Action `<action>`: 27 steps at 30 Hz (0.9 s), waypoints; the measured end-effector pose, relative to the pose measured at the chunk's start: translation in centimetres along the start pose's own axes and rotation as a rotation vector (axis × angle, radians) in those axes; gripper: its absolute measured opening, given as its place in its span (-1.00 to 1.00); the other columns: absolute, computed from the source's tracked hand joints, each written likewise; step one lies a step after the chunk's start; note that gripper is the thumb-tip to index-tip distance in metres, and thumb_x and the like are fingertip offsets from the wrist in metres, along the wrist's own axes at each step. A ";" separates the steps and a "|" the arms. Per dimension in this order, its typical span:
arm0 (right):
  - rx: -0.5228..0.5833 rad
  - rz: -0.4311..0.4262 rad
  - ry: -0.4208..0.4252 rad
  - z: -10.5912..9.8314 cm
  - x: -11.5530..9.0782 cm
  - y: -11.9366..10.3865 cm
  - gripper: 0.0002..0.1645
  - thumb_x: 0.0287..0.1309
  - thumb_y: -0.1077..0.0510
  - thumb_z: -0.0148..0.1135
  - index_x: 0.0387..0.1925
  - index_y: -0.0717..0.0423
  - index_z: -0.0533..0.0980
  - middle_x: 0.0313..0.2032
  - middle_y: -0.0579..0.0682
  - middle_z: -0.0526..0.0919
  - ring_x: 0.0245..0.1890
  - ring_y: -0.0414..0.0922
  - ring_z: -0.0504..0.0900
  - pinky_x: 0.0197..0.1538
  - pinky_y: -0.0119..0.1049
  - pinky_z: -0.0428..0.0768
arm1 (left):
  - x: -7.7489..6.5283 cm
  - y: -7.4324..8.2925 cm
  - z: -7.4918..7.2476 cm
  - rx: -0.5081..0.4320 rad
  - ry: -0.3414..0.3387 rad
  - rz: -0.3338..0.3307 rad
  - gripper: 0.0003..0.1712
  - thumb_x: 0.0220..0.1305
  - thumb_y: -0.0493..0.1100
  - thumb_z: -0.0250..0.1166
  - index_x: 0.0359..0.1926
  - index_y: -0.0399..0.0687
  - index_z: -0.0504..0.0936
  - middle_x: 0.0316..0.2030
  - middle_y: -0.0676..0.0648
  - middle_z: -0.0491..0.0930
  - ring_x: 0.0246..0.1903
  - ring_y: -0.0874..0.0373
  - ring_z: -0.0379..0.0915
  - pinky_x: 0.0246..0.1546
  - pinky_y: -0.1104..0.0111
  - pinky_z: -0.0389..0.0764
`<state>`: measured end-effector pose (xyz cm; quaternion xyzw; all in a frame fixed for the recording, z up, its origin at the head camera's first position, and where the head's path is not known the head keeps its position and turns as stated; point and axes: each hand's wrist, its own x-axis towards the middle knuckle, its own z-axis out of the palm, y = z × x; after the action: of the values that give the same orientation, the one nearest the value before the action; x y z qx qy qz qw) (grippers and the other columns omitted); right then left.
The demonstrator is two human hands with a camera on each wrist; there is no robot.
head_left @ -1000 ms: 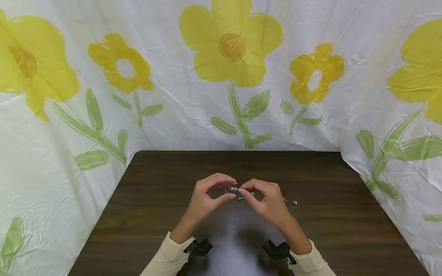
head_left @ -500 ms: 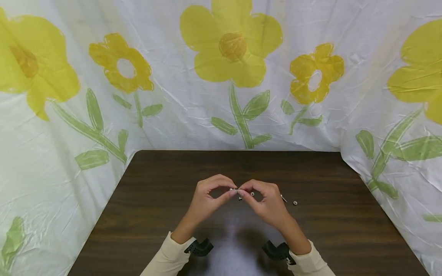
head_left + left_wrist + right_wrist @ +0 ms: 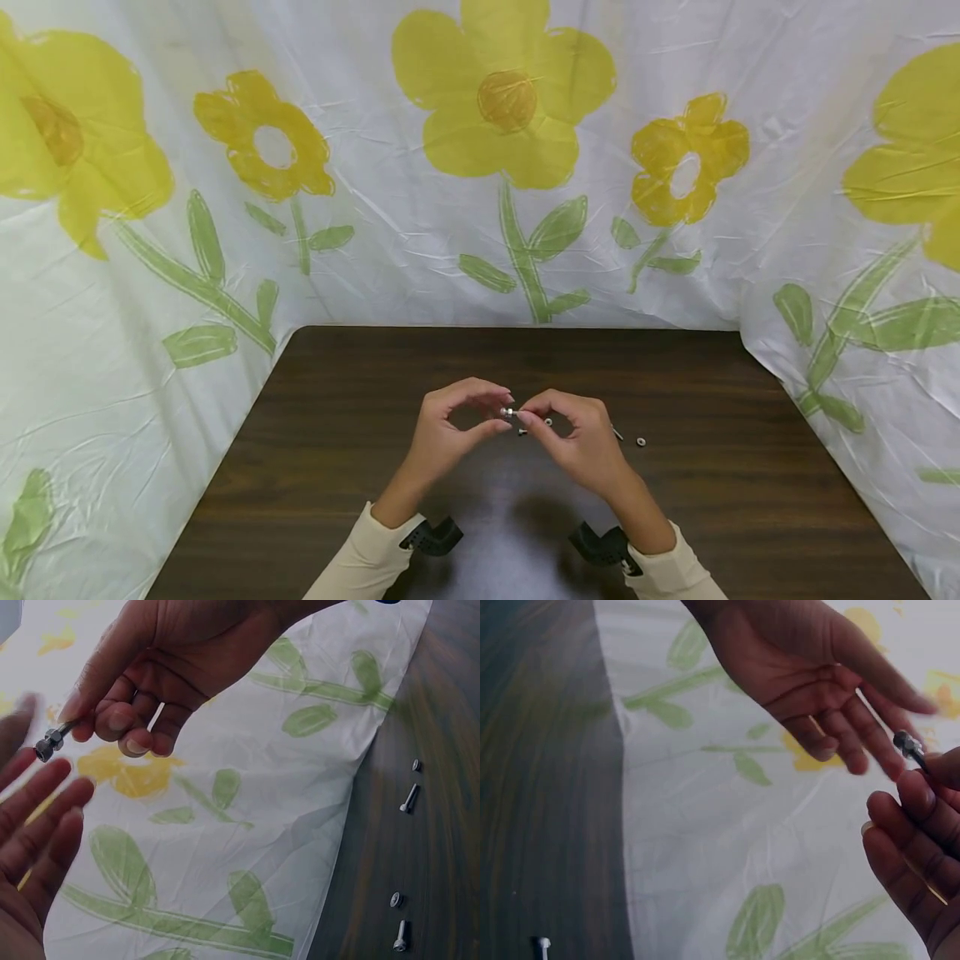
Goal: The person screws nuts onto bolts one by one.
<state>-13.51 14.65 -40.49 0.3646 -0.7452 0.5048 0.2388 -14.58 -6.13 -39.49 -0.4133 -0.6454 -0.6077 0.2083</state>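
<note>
My right hand pinches the shank of a small metal bolt between thumb and forefinger. The left wrist view shows a hex nut threaded on this bolt, close to its round head. My left hand is held around the head end, its thumb and fingers apart and off the bolt. Seen from the right wrist, the left fingers are spread and slightly blurred, beside the head. Both hands are above the dark wood table.
Behind the hands lie a loose bolt and a nut. Farther right are another bolt, partly hidden by the right hand, and another nut. A white flowered cloth hangs around the table's back and sides.
Half a second ago the left thumb and forefinger were together on the bolt's head end; now they are parted, as they were one second ago. The right hand's pinch has stayed put.
</note>
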 end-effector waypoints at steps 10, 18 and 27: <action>-0.002 -0.007 -0.017 0.0 0.0 0.0 -0.76 0.16 0.43 0.40 -0.28 0.03 0.66 -0.41 -0.17 0.72 -0.43 -0.29 0.65 -0.34 -0.40 0.63 | -0.4 -1.7 0.1 0.001 -0.020 0.155 -0.60 -0.17 -0.68 0.49 -0.26 -0.32 0.73 -0.33 -0.21 0.70 -0.39 0.08 0.61 -0.45 0.16 0.68; -0.006 -0.018 -0.017 0.0 -0.1 0.2 -0.73 0.15 0.43 0.40 -0.27 -0.01 0.66 -0.41 -0.17 0.72 -0.44 -0.29 0.65 -0.35 -0.41 0.63 | -1.2 -3.3 0.2 0.035 0.000 0.153 -0.64 -0.10 -0.61 0.51 -0.25 -0.25 0.73 -0.37 -0.14 0.70 -0.40 0.13 0.60 -0.34 0.37 0.66; -0.005 -0.030 -0.004 0.0 0.0 0.0 -0.73 0.11 0.46 0.42 -0.27 0.04 0.67 -0.42 -0.14 0.73 -0.45 -0.27 0.67 -0.35 -0.41 0.62 | -1.4 -3.3 0.2 0.095 0.001 0.065 -0.88 0.36 -0.37 0.32 -0.33 -0.21 0.74 -0.39 -0.12 0.71 -0.39 0.11 0.64 -0.30 0.36 0.67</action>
<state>-13.50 14.61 -40.47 0.3760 -0.7413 0.4986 0.2459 -16.37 -6.09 -42.59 -0.4235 -0.6594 -0.5695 0.2479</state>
